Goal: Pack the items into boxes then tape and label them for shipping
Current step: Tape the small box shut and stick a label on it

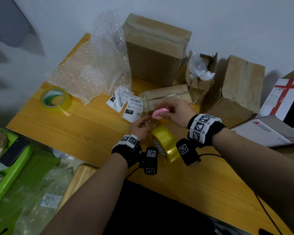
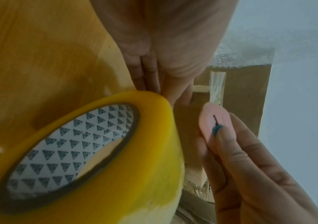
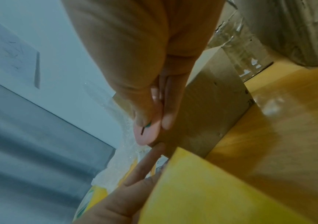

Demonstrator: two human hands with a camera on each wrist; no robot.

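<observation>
My right hand point(image 1: 174, 112) pinches a small pink oval cutter point(image 1: 158, 114) between thumb and fingers, just above the table in front of a small taped cardboard box point(image 1: 166, 96). The left wrist view shows the cutter point(image 2: 213, 121) with a dark slot and a teal slider under the thumb. My left hand point(image 1: 143, 123) lies open just left of it, fingers point(image 2: 148, 72) straight and near the cutter's tip. A yellow tape roll point(image 1: 166, 145) stands on edge between my wrists. Two shipping labels point(image 1: 134, 107) lie left of the small box.
A second tape roll point(image 1: 56, 99) lies at the left of the wooden table point(image 1: 85, 129), with bubble wrap point(image 1: 98, 65) behind it. Larger cardboard boxes point(image 1: 156, 51) line the wall, and white boxes point(image 1: 282, 99) stand at right. A green stool with a phone point(image 1: 14, 150) is at lower left.
</observation>
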